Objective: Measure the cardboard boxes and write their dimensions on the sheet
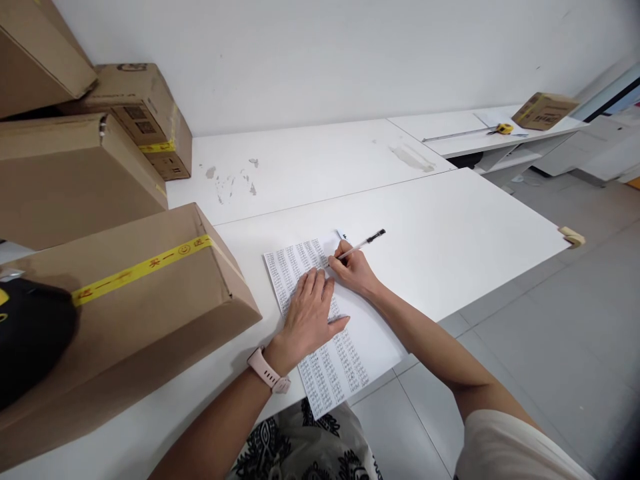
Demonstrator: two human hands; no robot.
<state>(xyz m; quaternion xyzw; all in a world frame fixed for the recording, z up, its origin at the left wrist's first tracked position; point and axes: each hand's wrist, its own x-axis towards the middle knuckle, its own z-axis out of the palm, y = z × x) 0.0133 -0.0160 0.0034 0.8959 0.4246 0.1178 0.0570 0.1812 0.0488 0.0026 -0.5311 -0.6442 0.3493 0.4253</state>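
A sheet of white paper [387,340] lies at an angle on the white table, its near corner reaching past the front edge. Columns of small handwriting cover its left part; the right part is blank. My left hand [311,308] rests flat on the written columns, fingers stretched out and thumb apart, with a pink watch band [263,369] on the wrist. Closed around a pen [361,244] with a clear barrel and black cap end, my right hand [354,268] sits on the upper part of the sheet. The pen's tip is near the last column, too small to make out.
Several cardboard boxes [143,267] stand at the left, the nearest with yellow tape and a black object [35,333] on it. A yellow tape measure [504,129], its blade drawn out, lies by a small carton [544,111] at the far right. The table's [450,233] right end overhangs grey floor.
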